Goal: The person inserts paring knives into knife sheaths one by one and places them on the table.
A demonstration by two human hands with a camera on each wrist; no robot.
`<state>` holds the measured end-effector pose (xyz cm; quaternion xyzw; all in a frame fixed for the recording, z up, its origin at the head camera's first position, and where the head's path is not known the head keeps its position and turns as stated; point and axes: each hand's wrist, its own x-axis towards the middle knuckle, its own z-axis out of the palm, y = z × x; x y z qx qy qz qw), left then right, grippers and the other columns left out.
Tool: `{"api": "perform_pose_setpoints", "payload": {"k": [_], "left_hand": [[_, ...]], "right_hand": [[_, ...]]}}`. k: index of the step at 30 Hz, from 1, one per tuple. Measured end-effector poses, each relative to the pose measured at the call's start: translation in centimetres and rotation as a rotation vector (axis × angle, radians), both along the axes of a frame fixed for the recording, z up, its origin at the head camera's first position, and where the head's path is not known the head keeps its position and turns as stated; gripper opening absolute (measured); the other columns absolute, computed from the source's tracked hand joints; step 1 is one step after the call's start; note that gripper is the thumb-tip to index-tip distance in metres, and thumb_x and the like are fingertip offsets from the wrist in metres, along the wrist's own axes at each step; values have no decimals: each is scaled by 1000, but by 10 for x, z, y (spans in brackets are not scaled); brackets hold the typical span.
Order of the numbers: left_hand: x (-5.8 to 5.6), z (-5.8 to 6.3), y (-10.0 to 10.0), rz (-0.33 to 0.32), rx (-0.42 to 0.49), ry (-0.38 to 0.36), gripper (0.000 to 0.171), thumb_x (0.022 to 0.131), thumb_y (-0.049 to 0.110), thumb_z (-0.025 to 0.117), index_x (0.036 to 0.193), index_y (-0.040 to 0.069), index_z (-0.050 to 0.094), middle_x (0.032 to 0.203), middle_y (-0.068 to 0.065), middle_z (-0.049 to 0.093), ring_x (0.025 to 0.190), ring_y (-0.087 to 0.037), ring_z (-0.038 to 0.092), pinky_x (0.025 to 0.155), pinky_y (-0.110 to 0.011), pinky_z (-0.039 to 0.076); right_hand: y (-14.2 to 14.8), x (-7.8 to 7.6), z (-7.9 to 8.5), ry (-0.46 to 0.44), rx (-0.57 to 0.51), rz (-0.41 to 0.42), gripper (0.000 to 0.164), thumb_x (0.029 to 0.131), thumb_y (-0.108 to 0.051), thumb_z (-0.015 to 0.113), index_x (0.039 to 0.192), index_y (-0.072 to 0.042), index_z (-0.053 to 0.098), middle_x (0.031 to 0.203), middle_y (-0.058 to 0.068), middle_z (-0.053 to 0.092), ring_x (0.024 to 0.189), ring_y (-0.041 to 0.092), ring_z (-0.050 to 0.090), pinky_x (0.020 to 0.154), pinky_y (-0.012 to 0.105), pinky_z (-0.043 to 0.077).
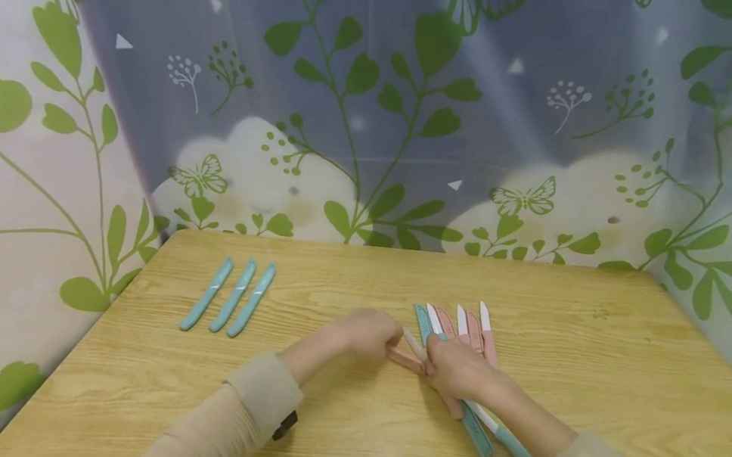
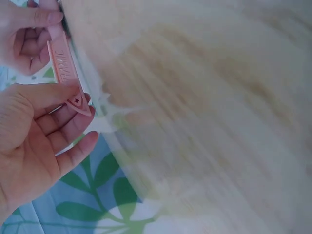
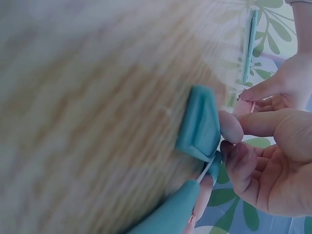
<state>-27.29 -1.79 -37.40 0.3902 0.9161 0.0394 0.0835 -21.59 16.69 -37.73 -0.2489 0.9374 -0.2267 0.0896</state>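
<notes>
Over the middle of the table, my left hand (image 1: 370,333) pinches the tip of a pink knife sheath (image 2: 66,63) with raised lettering. My right hand (image 1: 462,366) grips a pink knife (image 1: 448,401) at the sheath's other end; its fingers hide most of that joint. How far the blade sits inside cannot be told. Below the right hand lie a teal sheath (image 1: 477,430) and a white-bladed teal knife (image 1: 519,455). Beyond it are another teal sheath (image 1: 421,323), pink sheaths (image 1: 474,332) and white-bladed knives, including a pink-handled knife (image 1: 488,339).
Three teal knives (image 1: 239,297) in sheaths lie side by side at the table's left. The wooden table (image 1: 314,428) ends at a leaf-patterned curtain (image 1: 367,107) behind and at both sides.
</notes>
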Motion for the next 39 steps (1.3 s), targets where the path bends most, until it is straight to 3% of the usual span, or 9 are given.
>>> {"api": "perform_pose_setpoints", "payload": {"k": [6,12,18,22,25,29,32,39], "left_hand": [[-8,-1,-13,20,103,-55,9,80,4,63,77,12,59,71,4,54,64,-10,46,58,-22,40],[-15,2,-25,73,210,-126,8,89,14,62,82,12,62,74,3,56,67,-12,48,62,-25,41],[-22,4,-39,150,407,-242,9,92,14,60,91,8,65,77,-2,62,64,-13,50,56,-23,42],[-28,5,-46,204,535,-316,16,93,17,59,99,4,66,86,-11,66,71,-16,58,60,-25,48],[-31,5,-51,227,605,-344,21,93,20,58,103,4,66,93,-15,66,77,-19,61,66,-30,51],[-32,6,-57,255,648,-343,22,94,21,56,105,4,67,91,-15,65,74,-18,57,63,-27,48],[-33,7,-61,291,668,-339,23,95,21,56,105,4,67,85,-14,64,66,-16,51,56,-24,40],[-34,10,-70,329,720,-333,23,96,19,53,106,2,65,84,-18,61,69,-17,52,60,-25,42]], "right_hand": [[-1,0,-2,-1,22,-30,27,88,-2,61,67,-9,44,56,-1,45,44,6,36,42,12,26],[-3,0,-4,-1,47,-76,28,87,-5,61,63,-9,47,45,-2,46,39,5,35,38,13,23],[-1,0,-3,-42,-2,-93,16,90,-6,57,75,-4,54,41,-1,49,35,6,40,36,14,25],[0,-2,1,5,-14,-74,15,93,-11,52,85,0,57,43,-2,50,36,6,40,38,16,27],[1,-3,5,75,28,-82,18,94,-17,51,85,-4,60,46,-6,47,42,6,37,47,21,32],[2,-3,7,106,46,-87,19,94,-19,51,87,-4,61,44,-8,45,41,6,36,47,21,30],[3,-3,7,97,18,-74,19,94,-17,51,89,-1,60,44,-8,44,39,4,31,40,16,24],[4,-2,10,44,-61,-65,15,93,-9,54,97,5,57,47,-3,49,33,1,38,35,14,25]]}}
